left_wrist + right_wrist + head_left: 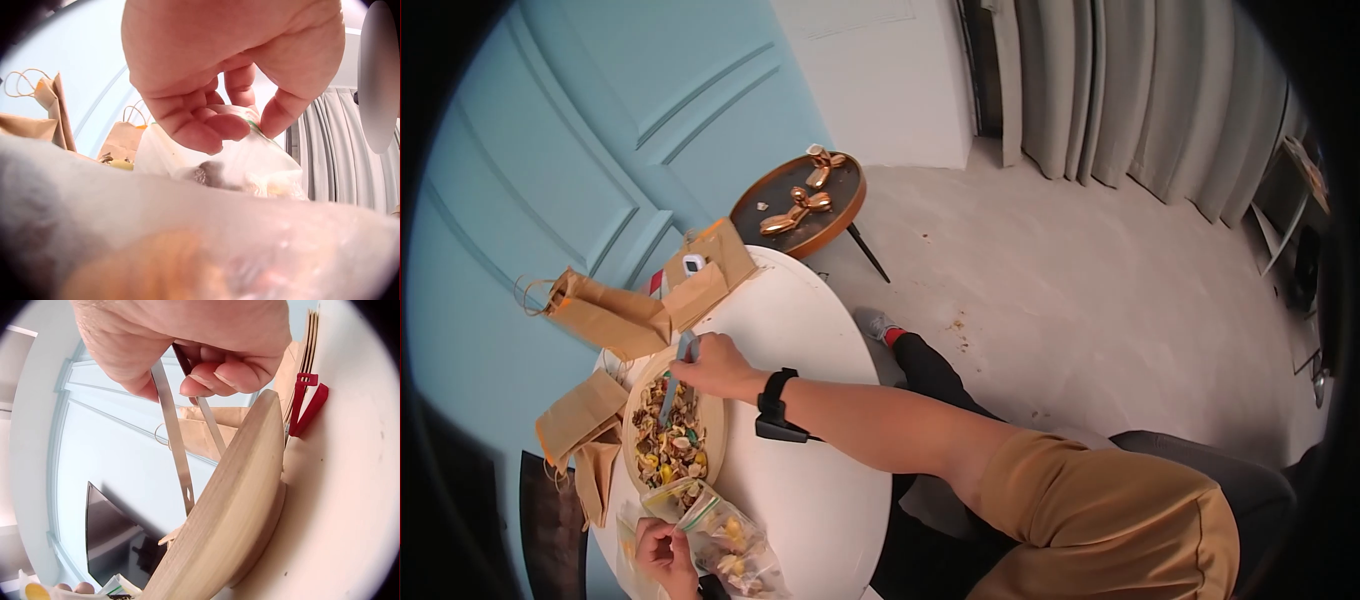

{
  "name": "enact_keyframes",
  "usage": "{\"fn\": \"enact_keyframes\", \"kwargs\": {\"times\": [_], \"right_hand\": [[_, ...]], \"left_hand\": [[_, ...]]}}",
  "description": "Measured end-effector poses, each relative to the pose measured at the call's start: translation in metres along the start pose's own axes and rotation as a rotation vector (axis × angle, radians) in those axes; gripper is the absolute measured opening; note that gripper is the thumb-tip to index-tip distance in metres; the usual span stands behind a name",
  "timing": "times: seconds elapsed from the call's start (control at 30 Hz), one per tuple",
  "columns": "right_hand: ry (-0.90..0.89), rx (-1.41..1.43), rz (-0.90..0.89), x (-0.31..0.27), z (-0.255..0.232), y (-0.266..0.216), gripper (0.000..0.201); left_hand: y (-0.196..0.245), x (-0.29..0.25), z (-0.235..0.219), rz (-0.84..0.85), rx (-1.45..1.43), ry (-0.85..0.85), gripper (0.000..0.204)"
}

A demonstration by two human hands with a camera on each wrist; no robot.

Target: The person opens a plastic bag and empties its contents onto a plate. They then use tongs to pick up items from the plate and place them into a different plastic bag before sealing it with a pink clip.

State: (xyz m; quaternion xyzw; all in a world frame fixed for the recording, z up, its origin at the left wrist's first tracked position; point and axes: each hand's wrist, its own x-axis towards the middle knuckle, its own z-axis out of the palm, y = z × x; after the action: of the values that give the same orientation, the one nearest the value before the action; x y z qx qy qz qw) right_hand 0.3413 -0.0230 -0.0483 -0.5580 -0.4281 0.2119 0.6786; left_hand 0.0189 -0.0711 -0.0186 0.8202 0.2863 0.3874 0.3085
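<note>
My right hand (718,366) grips a pair of metal tongs (172,428), whose two arms stand apart and reach down into an oval wooden bowl (240,481). Mixed dried flowers and petals (668,462), brown, yellow and some green, fill the bowl. At the near end of the bowl, my left hand (662,558) pinches the top edge of a clear zip bag (745,555) between thumb and fingers. Yellow and pale dried pieces show through the bag's plastic. In the left wrist view, the bag (231,153) hangs below the fingertips, with blurred plastic filling the foreground.
Several brown paper bags (615,320) stand and lie along the wall side of the white table (800,320). A red-handled item (306,403) lies beyond the bowl. Gold balloon-animal figures (800,210) sit on a round side table (845,215). Crumbs dot the floor (1000,260).
</note>
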Motion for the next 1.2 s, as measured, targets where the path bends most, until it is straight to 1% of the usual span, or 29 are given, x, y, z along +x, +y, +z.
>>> {"fn": "enact_keyframes", "kwargs": {"times": [0.1,0.2,0.23,0.3,0.37,0.43,0.5,0.6,0.7,0.8,0.87,1.0,1.07,1.2], "right_hand": [[-0.013,-0.026,-0.010,0.003,0.004,0.006,0.038],[-0.061,-0.055,0.082,-0.003,-0.008,-0.012,0.039],[-0.050,-0.046,0.072,-0.003,-0.008,-0.012,0.040],[-0.039,-0.024,0.058,0.000,-0.003,0.000,0.041],[-0.032,0.030,0.111,0.004,0.001,0.012,0.041],[-0.057,0.139,0.165,0.005,0.001,0.017,0.027],[-0.041,0.203,0.152,0.003,0.001,0.013,0.025],[-0.064,0.133,0.254,0.003,-0.005,0.004,0.033],[-0.089,0.155,0.297,0.004,-0.008,0.004,0.033],[-0.116,0.207,0.279,0.003,-0.008,0.002,0.033],[-0.109,0.198,0.283,0.003,-0.007,-0.004,0.034],[-0.125,0.191,0.291,0.000,-0.008,-0.003,0.035],[-0.142,0.202,0.277,0.000,-0.008,-0.006,0.032],[-0.152,0.168,0.250,-0.003,-0.005,-0.014,0.034]], "left_hand": [[0.005,0.001,0.002,0.010,0.017,0.006,0.011],[0.009,0.003,0.001,0.003,0.039,0.023,0.009],[0.009,0.004,0.002,0.024,0.040,0.030,0.009],[0.008,0.005,0.003,0.057,0.049,0.048,0.008],[0.007,0.004,0.001,0.078,0.058,0.058,0.007],[0.005,0.005,0.000,0.095,0.064,0.055,0.007],[0.005,0.005,-0.001,0.086,0.051,0.050,0.007],[0.003,0.005,-0.002,0.072,0.016,0.045,0.007],[0.003,0.004,-0.001,0.054,-0.024,0.043,0.006],[0.002,0.004,-0.002,0.063,-0.030,0.038,0.006],[-0.002,0.003,-0.003,0.068,-0.028,0.026,0.006],[-0.001,0.004,-0.005,0.078,-0.010,0.011,0.006],[0.002,0.004,-0.004,0.057,-0.029,0.016,0.006],[-0.001,0.004,-0.004,0.056,-0.016,0.024,0.006]]}}
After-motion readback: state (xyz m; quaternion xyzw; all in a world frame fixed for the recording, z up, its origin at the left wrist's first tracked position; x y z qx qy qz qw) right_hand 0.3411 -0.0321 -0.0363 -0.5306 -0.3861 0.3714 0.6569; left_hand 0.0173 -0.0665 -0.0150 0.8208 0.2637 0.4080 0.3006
